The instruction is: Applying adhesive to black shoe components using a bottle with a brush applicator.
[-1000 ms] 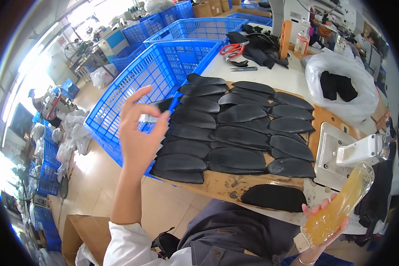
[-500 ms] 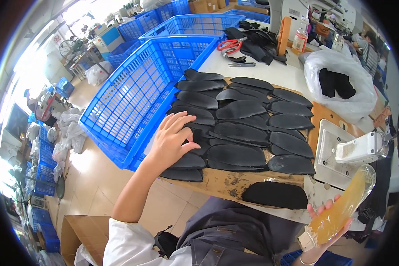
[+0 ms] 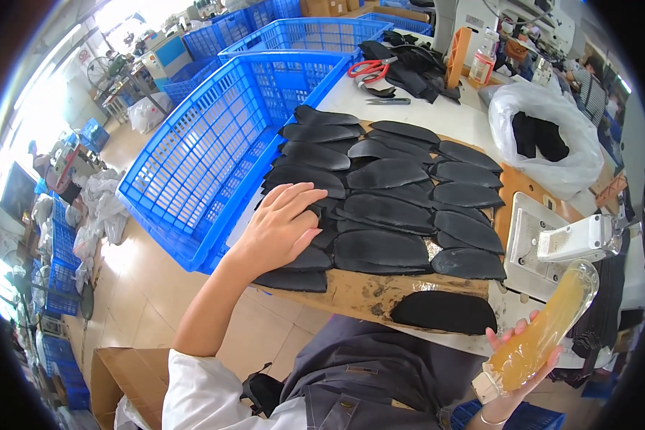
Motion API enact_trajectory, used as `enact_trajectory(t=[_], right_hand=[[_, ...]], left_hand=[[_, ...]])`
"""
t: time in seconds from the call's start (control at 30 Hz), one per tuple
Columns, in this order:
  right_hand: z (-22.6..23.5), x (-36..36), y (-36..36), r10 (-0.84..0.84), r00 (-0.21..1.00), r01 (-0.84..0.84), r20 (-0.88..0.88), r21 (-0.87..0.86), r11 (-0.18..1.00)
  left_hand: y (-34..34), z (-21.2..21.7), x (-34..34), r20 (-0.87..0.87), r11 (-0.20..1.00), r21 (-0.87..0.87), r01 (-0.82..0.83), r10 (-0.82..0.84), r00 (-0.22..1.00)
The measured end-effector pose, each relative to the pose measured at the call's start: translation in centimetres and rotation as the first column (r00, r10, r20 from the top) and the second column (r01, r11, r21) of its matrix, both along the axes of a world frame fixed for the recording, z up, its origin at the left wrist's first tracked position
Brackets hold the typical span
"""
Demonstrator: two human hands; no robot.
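My left hand [image 3: 278,228] rests over the left column of black half-oval pieces [image 3: 383,251], palm down. Its fingers are stretched forward and bent a little, the thumb apart; they touch pieces half hidden beneath the hand. At the lower right, my right hand [image 3: 524,351] is closed around a clear bottle [image 3: 545,326] of yellowish liquid. The bottle tilts, its pale capped end toward me and its rounded base away. The pieces overlap in several rows on a brown stained board [image 3: 362,290]. One dull black piece [image 3: 444,312] lies alone near the front edge.
A blue plastic crate [image 3: 201,161] stands left of the board. Red-handled scissors [image 3: 371,69], small grey snips [image 3: 388,101] and black scraps [image 3: 416,68] lie behind. To the right are a white machine arm [image 3: 573,240] and a plastic bag [image 3: 509,104] holding black material.
My left hand has settled onto the pieces, its fingertips reaching slightly right and the gap beside the thumb narrower. My right hand and the bottle have shifted slightly left in the picture.
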State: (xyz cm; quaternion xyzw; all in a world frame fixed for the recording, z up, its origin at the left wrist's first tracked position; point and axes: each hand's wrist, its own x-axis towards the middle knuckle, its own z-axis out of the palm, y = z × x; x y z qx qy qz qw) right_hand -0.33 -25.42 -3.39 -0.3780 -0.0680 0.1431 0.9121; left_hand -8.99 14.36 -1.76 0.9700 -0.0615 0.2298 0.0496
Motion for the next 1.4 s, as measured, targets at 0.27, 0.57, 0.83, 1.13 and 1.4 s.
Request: enact_trajectory(t=[0.27, 0.57, 0.83, 1.13, 1.4], right_hand=[[-0.1, 0.0, -0.2, 0.03, 0.999, -0.03, 0.011, 0.008, 1.0], [1.9, 0.9, 6.4, -0.06, 0.827, 0.257, 0.559, -0.281, 0.925], [3.9, 1.3, 10.0, 0.674, 0.106, 0.523, 0.731, -0.617, 0.588], [5.9, 0.3, 11.0, 0.578, 0.361, 0.553, 0.732, -0.667, 0.5], [1.9, 1.5, 2.7, 0.177, 0.541, 0.703, 0.822, -0.558, 0.441]], left_hand=[[-0.3, 0.8, 0.1, 0.086, 0.992, 0.086, -0.088, 0.081, 0.993], [-11.0, -3.9, -0.7, 0.275, 0.894, -0.266, 0.361, -0.288, 0.917], [-12.1, -5.4, -1.3, 0.395, 0.933, -0.159, 0.324, -0.241, 0.886], [-11.3, -5.4, -1.2, 0.423, 0.919, -0.125, 0.373, -0.291, 0.858], [-11.8, -6.6, -0.7, 0.404, 0.94, -0.105, 0.325, -0.258, 0.878]])
